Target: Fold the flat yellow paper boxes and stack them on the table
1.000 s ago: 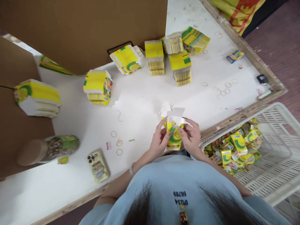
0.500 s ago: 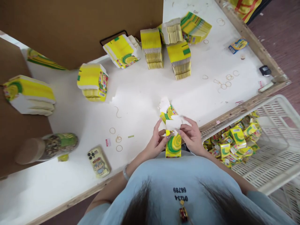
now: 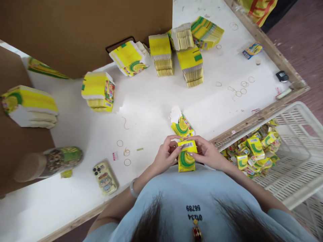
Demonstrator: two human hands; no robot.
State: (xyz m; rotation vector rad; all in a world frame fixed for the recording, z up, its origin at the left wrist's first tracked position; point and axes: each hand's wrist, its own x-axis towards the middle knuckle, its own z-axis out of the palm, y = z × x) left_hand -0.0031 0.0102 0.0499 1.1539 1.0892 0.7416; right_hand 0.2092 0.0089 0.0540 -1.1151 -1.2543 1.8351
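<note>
Left hand (image 3: pixel 164 154) and right hand (image 3: pixel 207 153) pinch a yellow, green-swirled carton (image 3: pixel 187 163), barcode flap (image 3: pixel 188 145) folded down, left of the white crate (image 3: pixel 290 122).

Left fingers (image 3: pixel 175 153) and right fingers (image 3: pixel 199 157) hold a yellow carton (image 3: pixel 187 165) at a white table (image 3: pixel 148 104).

"What can you read on the blue shirt (image 3: pixel 174 193)?"
"Black digits, upside down from here: 01234 on one line, 56789 on the next."
"And the yellow box (image 3: pixel 187 160) just above it?"
"A barcode (image 3: pixel 187 145) on its flap, the digits too small. The carton stack (image 3: pixel 94 84) over on the left shows one too."
"Any brand name?"
"Colourful lettering on the stack, too blurred to read. Same with the blue packet (image 3: pixel 253 50)."
"The yellow bag (image 3: pixel 262 10) up in the corner?"
"A big red E, tilted. Whatever adjoins it, I can't tell."
</note>
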